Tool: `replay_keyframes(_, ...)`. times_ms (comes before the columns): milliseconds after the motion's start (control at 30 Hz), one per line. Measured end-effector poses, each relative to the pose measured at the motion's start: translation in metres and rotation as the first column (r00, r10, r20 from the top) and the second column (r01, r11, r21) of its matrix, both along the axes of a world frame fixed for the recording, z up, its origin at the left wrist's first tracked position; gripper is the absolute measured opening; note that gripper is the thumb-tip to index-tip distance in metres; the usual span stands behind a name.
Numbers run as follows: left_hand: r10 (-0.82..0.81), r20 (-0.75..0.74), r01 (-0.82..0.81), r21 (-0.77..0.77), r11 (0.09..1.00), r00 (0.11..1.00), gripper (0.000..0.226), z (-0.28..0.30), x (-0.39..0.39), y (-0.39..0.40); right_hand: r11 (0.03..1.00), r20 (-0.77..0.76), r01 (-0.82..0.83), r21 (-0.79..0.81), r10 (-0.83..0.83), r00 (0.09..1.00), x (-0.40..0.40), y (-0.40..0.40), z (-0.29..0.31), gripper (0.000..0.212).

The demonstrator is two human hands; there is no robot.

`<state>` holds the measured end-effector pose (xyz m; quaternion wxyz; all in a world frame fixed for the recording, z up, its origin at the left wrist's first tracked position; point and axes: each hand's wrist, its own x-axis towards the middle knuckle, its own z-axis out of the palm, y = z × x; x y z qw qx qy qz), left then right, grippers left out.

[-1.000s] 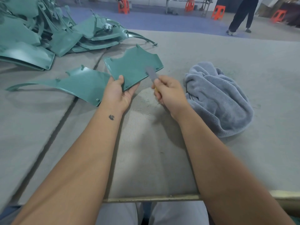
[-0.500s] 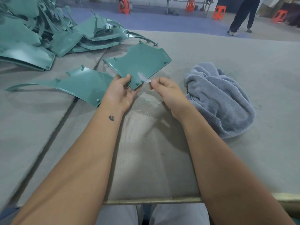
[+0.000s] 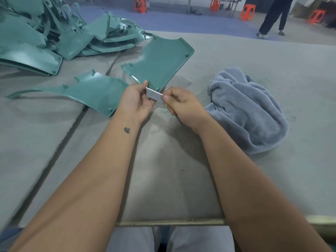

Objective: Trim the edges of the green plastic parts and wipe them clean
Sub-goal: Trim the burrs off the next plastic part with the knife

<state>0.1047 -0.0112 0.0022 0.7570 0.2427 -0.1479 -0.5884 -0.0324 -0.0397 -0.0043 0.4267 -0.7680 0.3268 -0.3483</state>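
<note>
Fingers of my left hand (image 3: 135, 102) curl around the near corner of a green plastic part (image 3: 160, 64), holding it tilted up off the grey table (image 3: 236, 57). My right hand (image 3: 183, 106) pinches a flat grey blade (image 3: 154, 95) between thumb and fingers, its tip touching that same corner. A crumpled grey towel (image 3: 247, 110) lies just beside my right hand.

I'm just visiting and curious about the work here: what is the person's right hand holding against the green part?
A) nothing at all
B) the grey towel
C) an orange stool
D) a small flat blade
D: the right hand pinches a small flat blade at the lower corner of the green part, which the left hand holds; the grey towel lies untouched beside them.
</note>
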Motion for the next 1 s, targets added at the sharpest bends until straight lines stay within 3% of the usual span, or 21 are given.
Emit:
replay_keyframes(533,0.057,0.045,-0.058,0.035,0.998,0.997,0.015,-0.002,-0.003,-0.002,0.991,0.087,0.103,-0.089,-0.095,0.992,0.002,-0.004,-0.007,0.029)
replay_keyframes(600,0.062,0.083,-0.066,0.047,0.997,0.995,0.016,-0.002,-0.004,-0.001,0.984,0.18,0.173,-0.032,-0.165,0.97,0.0,-0.004,-0.005,0.029)
replay_keyframes(667,0.079,0.115,-0.088,0.069,0.994,0.99,0.021,-0.002,-0.004,0.002,0.959,0.352,0.258,0.114,-0.281,0.893,-0.008,-0.009,-0.002,0.029)
replay_keyframes(767,0.088,0.105,-0.095,0.071,0.993,0.991,0.023,-0.002,-0.004,0.006,0.96,0.426,0.234,0.156,-0.279,0.861,-0.014,-0.011,0.001,0.027)
replay_keyframes(900,0.091,0.099,-0.098,0.066,0.993,0.991,0.023,0.001,-0.006,0.007,0.982,0.381,0.128,0.14,-0.172,0.908,-0.008,-0.006,0.001,0.027)
replay_keyframes(1000,0.079,0.068,-0.083,0.071,0.994,0.995,0.021,0.003,-0.006,0.008,0.998,0.184,-0.011,0.056,0.0,0.983,-0.005,-0.002,0.001,0.028)
